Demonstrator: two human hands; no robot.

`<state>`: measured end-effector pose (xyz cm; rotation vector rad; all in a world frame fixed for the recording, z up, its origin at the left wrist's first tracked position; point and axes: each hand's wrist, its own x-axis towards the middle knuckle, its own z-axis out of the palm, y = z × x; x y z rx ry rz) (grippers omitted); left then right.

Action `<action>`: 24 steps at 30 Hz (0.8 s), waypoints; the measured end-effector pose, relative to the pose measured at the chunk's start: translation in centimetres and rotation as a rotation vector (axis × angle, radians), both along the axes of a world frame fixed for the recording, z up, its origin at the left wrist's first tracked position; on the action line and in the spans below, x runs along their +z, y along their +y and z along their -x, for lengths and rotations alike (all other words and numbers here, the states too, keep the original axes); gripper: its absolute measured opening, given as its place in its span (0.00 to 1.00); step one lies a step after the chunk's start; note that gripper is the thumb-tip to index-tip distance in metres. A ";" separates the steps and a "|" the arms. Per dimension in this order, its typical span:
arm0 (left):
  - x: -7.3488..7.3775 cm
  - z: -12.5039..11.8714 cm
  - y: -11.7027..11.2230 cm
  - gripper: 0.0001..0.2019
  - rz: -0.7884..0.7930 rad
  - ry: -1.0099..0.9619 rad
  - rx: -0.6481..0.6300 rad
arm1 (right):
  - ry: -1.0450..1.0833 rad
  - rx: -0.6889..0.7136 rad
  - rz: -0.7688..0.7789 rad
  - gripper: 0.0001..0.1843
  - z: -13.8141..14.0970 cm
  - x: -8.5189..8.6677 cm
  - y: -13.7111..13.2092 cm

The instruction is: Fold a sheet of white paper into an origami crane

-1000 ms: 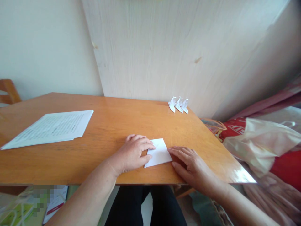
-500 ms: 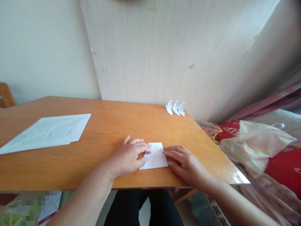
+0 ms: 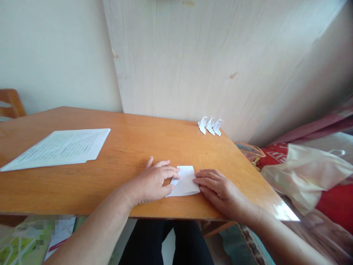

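Observation:
A small folded white sheet of paper [image 3: 185, 182] lies on the wooden table near its front edge, between my hands. My left hand [image 3: 158, 180] rests at its left side, fingers apart, with fingertips on the paper and the thumb at its lower left corner. At the right edge, my right hand [image 3: 217, 189] has its thumb and fingers drawn together on the paper. Near that thumb the paper's front edge bulges slightly, with the layers a little apart. The right thumb tip is partly hidden.
Three folded paper figures [image 3: 210, 126] stand in a row at the table's far right corner. A stack of printed sheets [image 3: 63, 149] lies to the left. Beyond the table's right edge are a cream plastic bag [image 3: 300, 175] and red bags. A board leans behind the table [image 3: 132, 127].
My right thumb has moved up closer to the fingers, and the paper's front edge now bulges at the right. My left hand keeps its place on the paper. The view has shifted slightly.

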<state>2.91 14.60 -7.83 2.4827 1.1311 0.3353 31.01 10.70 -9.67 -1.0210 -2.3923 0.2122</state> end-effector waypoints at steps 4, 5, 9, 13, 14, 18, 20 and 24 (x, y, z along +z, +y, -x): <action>0.5 0.3 0.0 0.20 0.025 0.048 -0.023 | -0.012 0.003 -0.004 0.19 0.1 -0.1 0.0; 0.6 0.4 0.1 0.20 0.026 0.049 -0.031 | -0.019 0.008 -0.011 0.20 0.2 -0.1 0.0; 0.6 0.5 0.5 0.20 0.029 0.053 -0.048 | -0.069 0.023 -0.050 0.20 0.4 -0.2 0.0; 0.3 0.7 0.6 0.20 0.026 0.051 -0.048 | -0.125 0.062 -0.035 0.18 0.5 0.0 0.0; 0.2 0.8 0.6 0.20 0.025 0.051 -0.045 | -0.136 0.075 -0.028 0.18 0.4 0.2 0.0; 0.2 0.9 0.5 0.22 0.040 0.046 -0.041 | -0.141 0.108 0.000 0.18 0.3 0.7 0.1; 0.3 0.9 0.5 0.22 0.051 0.047 -0.050 | -0.116 0.104 0.022 0.17 0.3 0.9 0.2; 0.4 0.8 0.5 0.21 0.058 0.046 -0.069 | -0.040 0.058 0.079 0.12 0.7 1.2 0.5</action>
